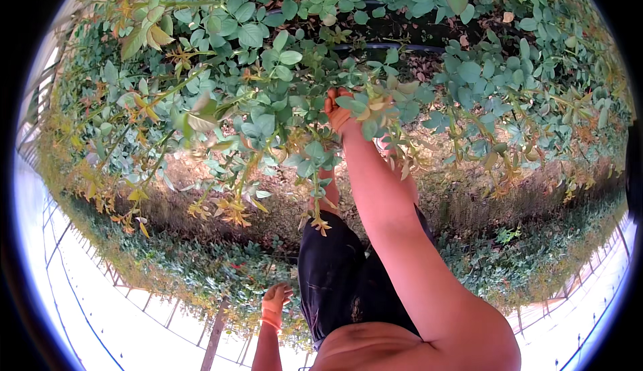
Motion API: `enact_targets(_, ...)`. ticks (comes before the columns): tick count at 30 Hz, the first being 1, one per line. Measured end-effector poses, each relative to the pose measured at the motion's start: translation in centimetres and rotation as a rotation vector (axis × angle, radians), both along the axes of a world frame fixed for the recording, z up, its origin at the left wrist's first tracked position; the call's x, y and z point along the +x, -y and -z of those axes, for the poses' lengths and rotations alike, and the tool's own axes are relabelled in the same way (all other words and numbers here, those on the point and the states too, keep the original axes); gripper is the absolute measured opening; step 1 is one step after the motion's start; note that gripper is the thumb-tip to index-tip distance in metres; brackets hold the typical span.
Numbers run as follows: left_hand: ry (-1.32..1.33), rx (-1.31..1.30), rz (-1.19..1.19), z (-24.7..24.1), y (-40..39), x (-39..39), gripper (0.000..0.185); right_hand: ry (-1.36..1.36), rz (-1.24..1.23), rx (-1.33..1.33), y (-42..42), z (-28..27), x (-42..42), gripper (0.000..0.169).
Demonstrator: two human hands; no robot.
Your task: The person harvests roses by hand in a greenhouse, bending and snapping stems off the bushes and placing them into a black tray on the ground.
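My right hand (339, 109) reaches in among the leafy stems of a rose bush (263, 119). Its fingers are curled, and leaves cover part of them, so whether a stem is in its grasp is hidden. Yellowish and reddish young shoots (384, 107) hang just to the right of it. Down at the lower left, my left hand (276, 300) is held beside my hip, away from the near plants. Nothing shows in its loosely bent fingers. It seems to wear a thin glove with an orange cuff at the wrist.
Dark curved hoses or pipes (387, 47) run through the bed beyond the foliage. A bare soil path (467, 190) lies under me, where my legs stand in dark shorts (334, 275). Behind me grows another plant row (201, 265), with a post (216, 336) near it.
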State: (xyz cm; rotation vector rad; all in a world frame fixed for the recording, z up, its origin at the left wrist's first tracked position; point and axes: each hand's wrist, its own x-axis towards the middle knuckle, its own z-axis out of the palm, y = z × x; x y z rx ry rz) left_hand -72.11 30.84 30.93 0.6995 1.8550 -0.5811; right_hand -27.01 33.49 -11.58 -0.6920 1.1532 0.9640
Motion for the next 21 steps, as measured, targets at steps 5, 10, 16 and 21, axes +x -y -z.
enact_targets(5,0.025,0.053,-0.005,0.9,-2.0,1.2,0.035,0.731,-0.919,-0.454,0.4,-2.8,-0.5,0.05)
enact_targets(10,0.101,0.029,0.0,1.8,-3.1,3.3,0.038,1.292,-0.807,-0.791,-4.2,-7.9,2.7,0.06)
enact_targets(16,0.129,0.074,0.051,1.7,-3.3,5.7,0.037,1.109,-1.289,-0.811,-6.8,-5.8,6.7,0.06)
enact_targets(21,0.141,0.059,0.036,2.3,-2.6,6.2,0.038,0.03,-0.162,-0.19,-3.1,-0.9,2.0,0.039)
